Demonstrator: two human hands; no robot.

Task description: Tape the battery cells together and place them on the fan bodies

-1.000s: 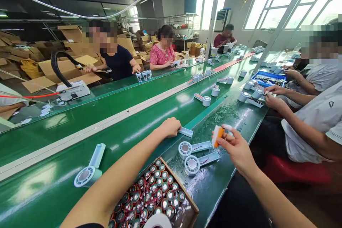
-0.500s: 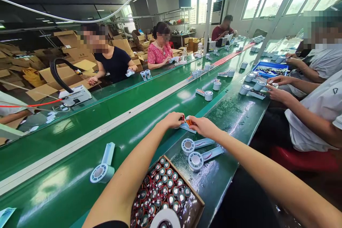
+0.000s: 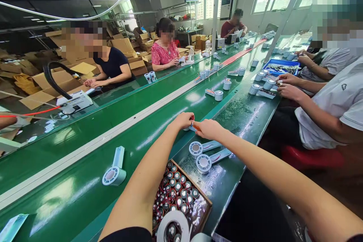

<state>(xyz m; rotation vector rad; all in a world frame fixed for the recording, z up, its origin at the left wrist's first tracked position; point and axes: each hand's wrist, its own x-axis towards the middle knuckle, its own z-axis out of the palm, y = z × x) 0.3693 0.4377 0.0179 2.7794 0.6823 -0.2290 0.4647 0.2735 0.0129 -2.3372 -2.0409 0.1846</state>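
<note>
Both hands meet over the near edge strip of the green belt, around a light-blue housing that they mostly hide. My left hand has its fingers closed on a small part with red wires. My right hand pinches something orange against the housing. Just below the hands, two light-blue round units with handles lie on the bench, thin wires in their open handles. A cardboard box of round metal parts with red wires stands beside my left forearm, a white ring on top.
Another light-blue unit lies on the green belt at left. Further units sit up the belt. A co-worker's hands work at the right, near a blue tray. Other people sit across the belt.
The view has shifted slightly. Both hands remain together at the housing, with the right fingers now closer to the left ones. Across the belt, a person in black has brought both hands together.
</note>
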